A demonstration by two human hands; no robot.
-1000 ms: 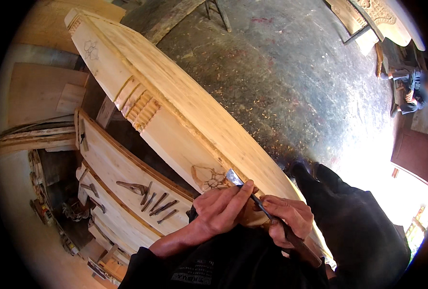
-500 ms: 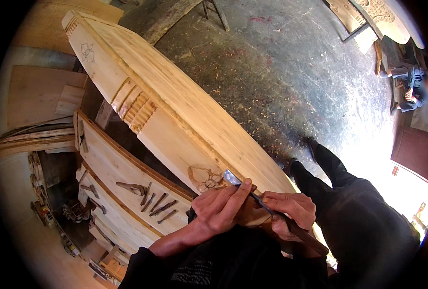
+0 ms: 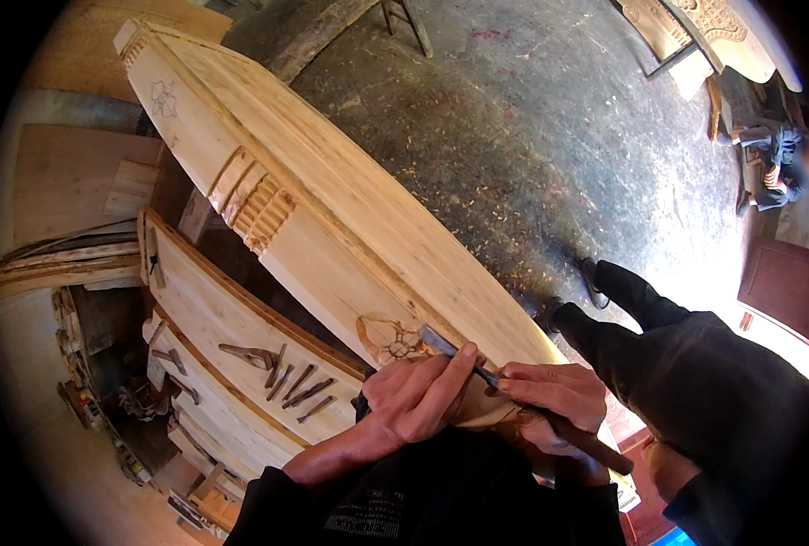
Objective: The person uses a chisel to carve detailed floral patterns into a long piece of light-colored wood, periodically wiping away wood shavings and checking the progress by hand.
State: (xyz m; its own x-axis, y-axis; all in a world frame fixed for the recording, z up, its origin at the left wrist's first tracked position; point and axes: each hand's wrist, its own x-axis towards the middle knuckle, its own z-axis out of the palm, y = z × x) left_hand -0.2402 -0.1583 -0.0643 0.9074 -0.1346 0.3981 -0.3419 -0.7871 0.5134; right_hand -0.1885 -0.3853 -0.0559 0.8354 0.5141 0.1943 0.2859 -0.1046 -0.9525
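Note:
A chisel (image 3: 484,374) with a flat metal blade and a brown wooden handle lies slantwise across both hands. My left hand (image 3: 413,396) is closed near the blade, its index finger and thumb pressed against the metal. Farther back, my right hand (image 3: 554,396) wraps round the tool where the shank meets the handle, and the handle's end sticks out below. The blade tip rests over or on a large pale wooden panel (image 3: 331,246), right beside a carved and pencilled flower pattern (image 3: 391,338). Whether the edge touches the wood I cannot tell.
Several chisels (image 3: 309,393) and a wooden mallet-like tool (image 3: 248,355) lie on a second pale board (image 3: 231,318) at left. Beyond the panel, wood chips litter the dark floor (image 3: 477,136). A person in black (image 3: 696,364) stands close at right; another person (image 3: 773,173) sits farther off.
My right hand and the chisel handle have shifted slightly right. The blade has turned and lost its bright glare. The person in black has moved, and their arm now shows at lower right.

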